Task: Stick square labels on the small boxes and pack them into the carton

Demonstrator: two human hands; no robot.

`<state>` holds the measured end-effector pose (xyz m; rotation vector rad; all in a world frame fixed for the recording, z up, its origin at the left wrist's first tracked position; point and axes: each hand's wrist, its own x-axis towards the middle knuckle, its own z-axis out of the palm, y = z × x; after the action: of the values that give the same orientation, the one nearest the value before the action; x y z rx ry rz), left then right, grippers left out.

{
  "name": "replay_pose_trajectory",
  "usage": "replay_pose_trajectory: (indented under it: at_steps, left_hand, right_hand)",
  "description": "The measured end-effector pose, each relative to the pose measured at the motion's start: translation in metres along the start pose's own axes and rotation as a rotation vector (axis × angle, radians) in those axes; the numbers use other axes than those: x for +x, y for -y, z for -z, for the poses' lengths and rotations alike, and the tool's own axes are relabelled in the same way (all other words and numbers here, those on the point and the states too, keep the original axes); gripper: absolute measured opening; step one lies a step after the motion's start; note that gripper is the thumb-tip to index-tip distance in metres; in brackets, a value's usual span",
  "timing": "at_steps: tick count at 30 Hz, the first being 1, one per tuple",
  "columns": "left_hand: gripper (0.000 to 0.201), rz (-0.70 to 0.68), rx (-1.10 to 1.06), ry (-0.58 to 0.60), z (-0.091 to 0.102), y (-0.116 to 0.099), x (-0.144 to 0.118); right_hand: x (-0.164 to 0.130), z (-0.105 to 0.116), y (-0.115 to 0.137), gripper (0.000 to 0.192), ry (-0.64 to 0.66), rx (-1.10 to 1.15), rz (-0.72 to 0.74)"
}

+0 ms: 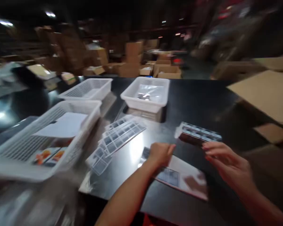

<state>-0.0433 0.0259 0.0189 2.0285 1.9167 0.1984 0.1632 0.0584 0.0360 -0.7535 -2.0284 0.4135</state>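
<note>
A dim warehouse of stacked brown cardboard boxes lies behind the glossy black desk; three white slatted plastic baskets hold papers and a clear bag; the left hand presses curled fingers on a flat printed white sheet; the right hand hovers loosely open beside a dark label-topped stack.

Flat under the left hand: a pale printed sheet, blurred, long side running down and to the right, far corner near the table's front edge. Just beyond the right hand fingertips: a small stack of label sheets, dark-sided, lying level, not touched.
</note>
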Motion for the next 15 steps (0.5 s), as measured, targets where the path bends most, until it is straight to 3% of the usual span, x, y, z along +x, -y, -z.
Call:
replay_pose_trajectory:
  at_steps: [2, 4, 6, 9, 11, 13, 15]
  left_hand:
    - [0.055, -0.036, 0.013, -0.038, -0.011, 0.002, 0.008]
    - [0.053, -0.051, 0.021, -0.060, -0.019, 0.004, 0.011]
    - [0.052, -0.046, 0.030, -0.073, -0.023, 0.004, 0.008]
    - [0.051, -0.022, 0.043, -0.081, -0.025, 0.005, 0.006]
    - [0.049, -0.016, 0.048, -0.082, -0.026, 0.005, 0.007]
    - [0.047, -0.017, 0.049, -0.086, -0.026, 0.005, 0.008]
    - [0.046, -0.017, 0.042, -0.093, -0.026, 0.006, 0.008]
  right_hand:
    - [0.001, 0.023, -0.004, 0.009, -0.097, -0.081, -0.028]
    - [0.014, 0.032, -0.017, 0.011, -0.101, -0.175, -0.066]
    - [0.027, 0.034, -0.035, 0.039, -0.057, -0.254, -0.103]
    - [0.041, 0.030, -0.064, 0.101, 0.112, -0.334, -0.155]
    - [0.047, 0.022, -0.079, 0.127, 0.227, -0.383, -0.182]
    - [0.052, 0.009, -0.086, 0.130, 0.298, -0.409, -0.170]
    - [0.055, -0.007, -0.087, 0.113, 0.354, -0.419, -0.115]
